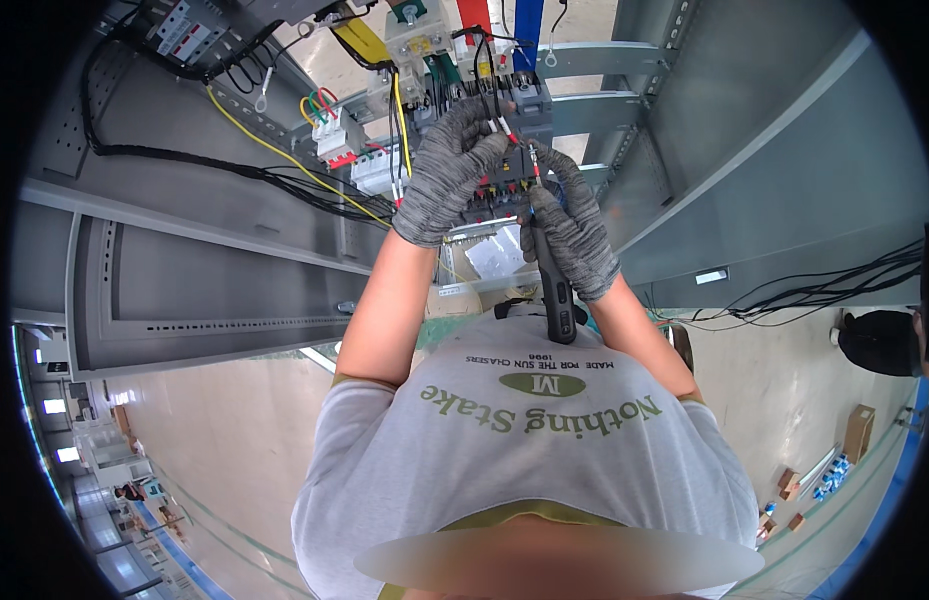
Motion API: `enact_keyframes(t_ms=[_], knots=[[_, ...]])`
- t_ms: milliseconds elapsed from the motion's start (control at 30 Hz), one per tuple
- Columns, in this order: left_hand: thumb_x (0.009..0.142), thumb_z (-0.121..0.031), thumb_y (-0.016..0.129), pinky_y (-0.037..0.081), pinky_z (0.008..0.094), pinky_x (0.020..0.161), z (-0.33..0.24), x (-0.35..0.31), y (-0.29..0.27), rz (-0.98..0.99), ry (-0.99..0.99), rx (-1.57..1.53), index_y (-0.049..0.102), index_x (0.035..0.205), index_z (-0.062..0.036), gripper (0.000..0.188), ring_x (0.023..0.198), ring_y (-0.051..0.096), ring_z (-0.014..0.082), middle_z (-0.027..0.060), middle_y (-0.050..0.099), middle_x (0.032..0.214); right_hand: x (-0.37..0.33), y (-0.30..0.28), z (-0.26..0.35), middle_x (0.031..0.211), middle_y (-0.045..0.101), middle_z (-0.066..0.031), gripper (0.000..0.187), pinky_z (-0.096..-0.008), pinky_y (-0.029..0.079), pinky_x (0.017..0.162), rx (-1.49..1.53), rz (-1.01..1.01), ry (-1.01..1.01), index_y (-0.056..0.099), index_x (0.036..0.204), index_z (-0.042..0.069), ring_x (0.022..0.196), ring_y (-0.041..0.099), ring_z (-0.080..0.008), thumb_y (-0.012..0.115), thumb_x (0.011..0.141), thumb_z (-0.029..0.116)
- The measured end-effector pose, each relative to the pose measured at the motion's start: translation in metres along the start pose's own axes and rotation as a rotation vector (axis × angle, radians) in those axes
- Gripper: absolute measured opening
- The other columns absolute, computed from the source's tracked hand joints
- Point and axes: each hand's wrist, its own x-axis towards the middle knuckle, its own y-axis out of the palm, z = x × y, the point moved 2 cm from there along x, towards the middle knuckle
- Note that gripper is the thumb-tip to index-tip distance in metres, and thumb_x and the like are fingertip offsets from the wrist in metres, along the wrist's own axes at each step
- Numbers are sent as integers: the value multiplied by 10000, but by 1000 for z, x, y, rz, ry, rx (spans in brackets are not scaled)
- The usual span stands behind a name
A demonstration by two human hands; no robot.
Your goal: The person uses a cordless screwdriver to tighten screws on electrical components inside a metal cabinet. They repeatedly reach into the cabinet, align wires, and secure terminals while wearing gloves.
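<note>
My left hand point(442, 180), in a grey knitted glove, is closed by its fingertips around thin black wires point(481, 70) with white sleeves and red ends. My right hand point(576, 232), gloved the same way, grips a slim black electric screwdriver point(555, 288). Its red-and-silver bit point(535, 164) points away from me, beside the left fingertips. Both hands are over a bank of dark grey electrical devices point(506, 172) inside a metal cabinket frame. Whether the bit touches a screw cannot be made out, and the wire ends are partly hidden by my fingers.
White terminal blocks point(338, 138) and a yellow wire point(284, 150) lie left of my hands. A black cable bundle point(199, 157) crosses the left side. Grey cabinet panels point(214, 275) stand on both sides. Loose black cables point(834, 285) hang at right, near another person point(877, 342).
</note>
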Motion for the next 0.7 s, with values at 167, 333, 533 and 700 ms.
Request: enact_keyframes(t_ms=[167,333,533,700], knots=[[863,-135,665,481,284,858,-3,1,0,54,-32,-53,654,1040,-41,201,936,605,134,37,664,987,-7,4,12,762,550,-43,430,-232,452,460,-39,-1,-86,373,1384,109,534,518,-86,468,965,96],[848,-121,691,510,252,765,-6,8,7,76,15,-67,660,1020,-40,193,849,629,112,52,682,933,-10,8,15,770,552,-37,443,-235,455,475,-86,-37,-125,376,1397,112,547,529,-90,487,968,132],[854,-128,686,503,244,712,-12,13,25,46,118,87,653,1001,-28,181,784,610,90,49,668,888,-7,8,15,772,550,-43,449,-242,458,474,-46,-114,-148,371,1407,123,548,536,-97,476,971,134],[846,-157,695,491,243,662,-1,18,29,8,147,110,658,975,-25,188,717,594,89,39,651,792,0,5,12,775,552,-46,462,-237,456,466,-16,-169,-134,345,1419,131,540,530,-98,471,974,139]])
